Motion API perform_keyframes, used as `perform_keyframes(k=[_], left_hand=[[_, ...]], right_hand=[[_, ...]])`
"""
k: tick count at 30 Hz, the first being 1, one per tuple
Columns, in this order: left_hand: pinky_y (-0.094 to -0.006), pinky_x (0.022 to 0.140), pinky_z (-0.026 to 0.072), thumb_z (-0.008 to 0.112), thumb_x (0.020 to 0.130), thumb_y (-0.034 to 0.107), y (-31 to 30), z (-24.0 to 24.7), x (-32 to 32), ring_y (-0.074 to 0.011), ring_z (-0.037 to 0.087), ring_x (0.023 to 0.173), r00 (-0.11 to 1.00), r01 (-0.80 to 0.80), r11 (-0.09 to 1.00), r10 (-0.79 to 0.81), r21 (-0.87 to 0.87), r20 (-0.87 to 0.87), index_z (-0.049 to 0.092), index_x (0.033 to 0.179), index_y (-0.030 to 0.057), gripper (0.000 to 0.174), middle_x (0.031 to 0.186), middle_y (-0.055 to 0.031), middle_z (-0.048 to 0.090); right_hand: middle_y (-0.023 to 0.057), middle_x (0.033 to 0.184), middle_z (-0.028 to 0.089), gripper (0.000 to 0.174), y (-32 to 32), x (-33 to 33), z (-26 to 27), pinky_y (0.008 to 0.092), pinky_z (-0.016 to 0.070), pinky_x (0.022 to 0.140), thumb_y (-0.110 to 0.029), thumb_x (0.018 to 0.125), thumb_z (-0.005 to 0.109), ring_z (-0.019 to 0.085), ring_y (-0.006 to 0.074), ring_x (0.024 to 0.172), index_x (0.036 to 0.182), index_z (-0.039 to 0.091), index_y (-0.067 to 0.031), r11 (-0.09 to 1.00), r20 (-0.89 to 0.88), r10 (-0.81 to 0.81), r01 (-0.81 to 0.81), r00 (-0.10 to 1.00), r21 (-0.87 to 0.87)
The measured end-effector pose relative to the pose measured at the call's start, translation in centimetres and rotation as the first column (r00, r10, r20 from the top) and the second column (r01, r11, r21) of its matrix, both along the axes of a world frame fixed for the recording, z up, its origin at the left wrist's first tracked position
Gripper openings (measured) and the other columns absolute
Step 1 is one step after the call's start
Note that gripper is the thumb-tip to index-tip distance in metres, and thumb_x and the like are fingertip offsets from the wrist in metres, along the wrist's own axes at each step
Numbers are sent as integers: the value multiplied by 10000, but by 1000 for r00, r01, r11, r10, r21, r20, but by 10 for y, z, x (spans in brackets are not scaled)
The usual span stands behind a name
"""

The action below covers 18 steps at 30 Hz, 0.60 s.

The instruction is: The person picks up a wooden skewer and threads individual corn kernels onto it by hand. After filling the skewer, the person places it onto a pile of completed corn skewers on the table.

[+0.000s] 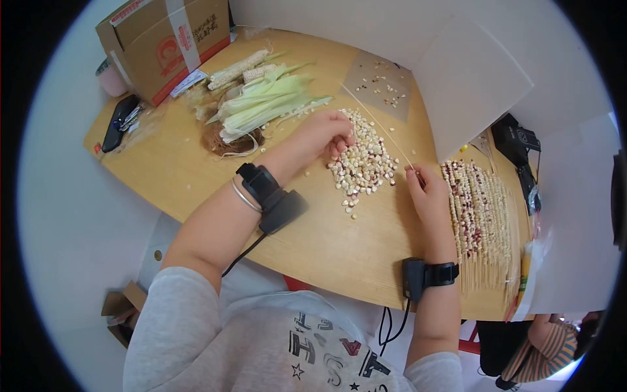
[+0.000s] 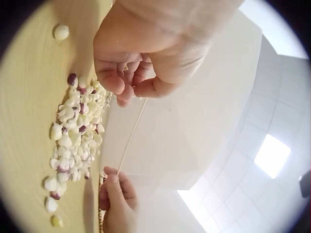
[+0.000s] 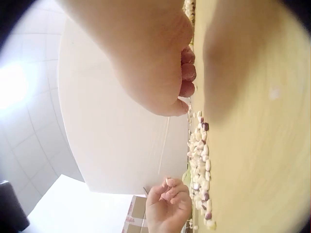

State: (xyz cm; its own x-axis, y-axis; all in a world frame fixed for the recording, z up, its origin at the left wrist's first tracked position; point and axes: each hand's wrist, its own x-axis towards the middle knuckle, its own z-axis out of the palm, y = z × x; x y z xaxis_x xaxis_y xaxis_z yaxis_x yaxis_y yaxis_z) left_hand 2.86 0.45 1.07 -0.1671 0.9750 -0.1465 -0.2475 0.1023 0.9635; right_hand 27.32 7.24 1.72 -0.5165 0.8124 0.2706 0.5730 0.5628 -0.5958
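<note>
My left hand [image 1: 328,135] is over the near-left side of a heap of loose corn kernels [image 1: 366,160], white with some dark red ones. Its fingers are curled, and a small pale kernel [image 2: 126,67] shows between them in the left wrist view. My right hand [image 1: 430,191] pinches the lower end of a thin wooden skewer [image 1: 379,124] between thumb and fingers. The skewer slants up and away past the heap, bare along the length that shows. In the right wrist view the right hand's own fingers hide its grip.
Rows of skewers threaded with kernels [image 1: 477,209] lie at the right. Corn cobs [image 1: 238,70] and green husks [image 1: 261,108] lie at the back left, before a cardboard box [image 1: 166,49]. A grey sheet [image 1: 375,85] bears scattered kernels. White panels [image 1: 470,85] bound the table behind.
</note>
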Motion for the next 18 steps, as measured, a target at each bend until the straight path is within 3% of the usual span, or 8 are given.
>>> perform_keyframes(k=[2,3,4,6,12,18], left_hand=[[-199,496,469,543,794,36,3,-8,-10,-85,544,542,944,-50,998,40,24,328,524,887,20,97,756,-92,611],[-208,538,489,543,806,29,4,-11,-17,-99,565,603,925,-42,999,26,34,380,526,912,16,109,797,-104,613],[-208,538,489,543,806,29,6,-15,-22,-99,565,603,926,-38,999,24,30,377,526,912,16,109,797,-104,613],[-216,587,497,543,823,35,8,-19,-28,-121,580,681,910,-176,984,155,20,385,529,948,3,130,844,-115,609],[-260,718,517,484,880,64,9,-22,-37,-191,595,830,869,-287,958,262,-5,419,484,1055,-40,203,952,-149,592],[-300,772,514,429,896,44,9,-19,-37,-254,587,906,856,-304,952,290,-37,428,444,1082,-58,212,1005,-193,565]], right_hand=[[130,612,555,206,3,4,-1,299,399,516,-200,828,569,513,193,528,900,609,-11,1000,18,18,-18,1000,6],[130,611,553,215,5,6,-1,300,399,516,-207,828,568,511,194,527,902,609,-9,999,36,35,-36,999,17],[130,611,553,215,6,8,-1,300,399,516,-207,828,568,511,194,527,902,609,-9,999,33,32,-32,999,14],[131,614,553,228,9,10,0,303,401,520,-216,830,564,511,201,530,911,607,-7,999,30,43,-43,999,-13],[136,631,564,248,9,17,7,318,413,543,-241,834,552,526,224,553,880,617,-6,998,13,56,-56,998,-3],[152,686,597,265,9,16,8,318,432,571,-259,828,557,559,253,593,876,626,-8,998,85,61,-60,995,-11]])
